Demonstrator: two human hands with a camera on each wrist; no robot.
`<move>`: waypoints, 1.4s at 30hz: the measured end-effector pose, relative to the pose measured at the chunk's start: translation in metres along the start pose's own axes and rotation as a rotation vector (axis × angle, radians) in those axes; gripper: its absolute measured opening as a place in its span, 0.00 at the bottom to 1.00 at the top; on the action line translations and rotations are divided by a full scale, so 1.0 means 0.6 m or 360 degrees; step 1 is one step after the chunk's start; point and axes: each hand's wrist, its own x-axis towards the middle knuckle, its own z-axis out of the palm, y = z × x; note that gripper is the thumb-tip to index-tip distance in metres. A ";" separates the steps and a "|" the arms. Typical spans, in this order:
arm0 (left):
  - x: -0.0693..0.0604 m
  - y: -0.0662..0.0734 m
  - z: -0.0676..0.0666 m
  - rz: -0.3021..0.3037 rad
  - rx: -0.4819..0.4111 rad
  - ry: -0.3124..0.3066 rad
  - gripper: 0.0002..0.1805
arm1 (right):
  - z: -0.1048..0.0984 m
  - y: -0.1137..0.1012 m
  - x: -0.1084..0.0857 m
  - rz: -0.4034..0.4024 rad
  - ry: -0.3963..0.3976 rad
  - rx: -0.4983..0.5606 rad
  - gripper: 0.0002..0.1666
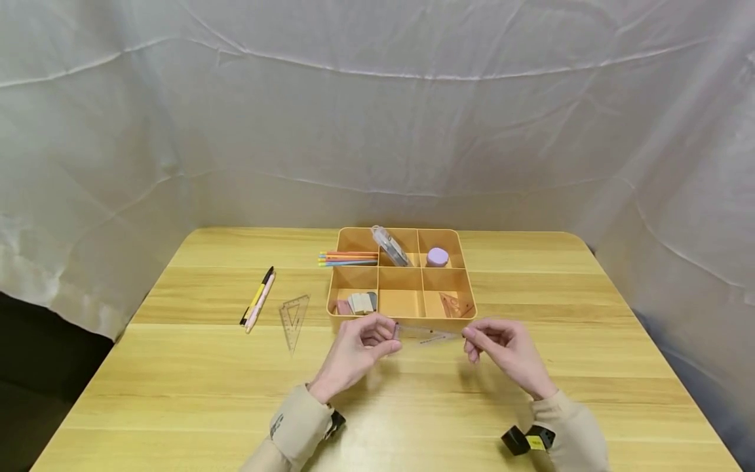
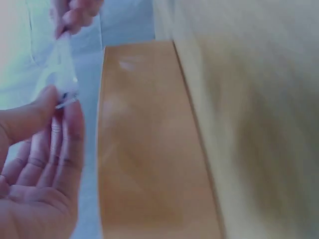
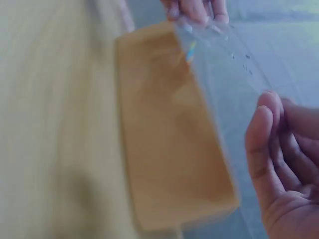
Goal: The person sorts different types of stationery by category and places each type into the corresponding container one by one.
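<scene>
Between both hands a clear set square (image 1: 433, 334) is held up in front of an orange divided organizer box (image 1: 400, 303). My left hand (image 1: 360, 344) pinches its wide end between thumb and fingers. The narrow tip is pinched by my right hand (image 1: 508, 351). In the left wrist view the transparent set square (image 2: 62, 64) stretches from one hand to the other, above and beside the box's wall (image 2: 144, 139). The right wrist view shows small dark print on the set square (image 3: 237, 57); its outline is blurred there.
Pencils (image 1: 349, 259), a clear case (image 1: 390, 246), a lilac round item (image 1: 437, 257), erasers (image 1: 361, 303) and an orange set square (image 1: 454, 305) occupy box compartments. Left of the box lie another clear set square (image 1: 293, 318) and two pens (image 1: 259, 298) on the wooden table (image 1: 194, 393).
</scene>
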 end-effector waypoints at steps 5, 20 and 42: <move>0.008 0.010 -0.019 0.0286 0.0014 0.0189 0.13 | -0.013 -0.028 0.020 -0.0308 0.0261 0.0210 0.07; 0.012 -0.025 -0.136 0.0259 0.0526 0.0679 0.14 | -0.056 -0.029 0.064 0.0133 0.0759 -0.0150 0.16; -0.031 -0.062 -0.221 -0.0679 0.0924 0.0064 0.34 | -0.041 0.033 0.093 0.0420 0.0481 -0.0721 0.11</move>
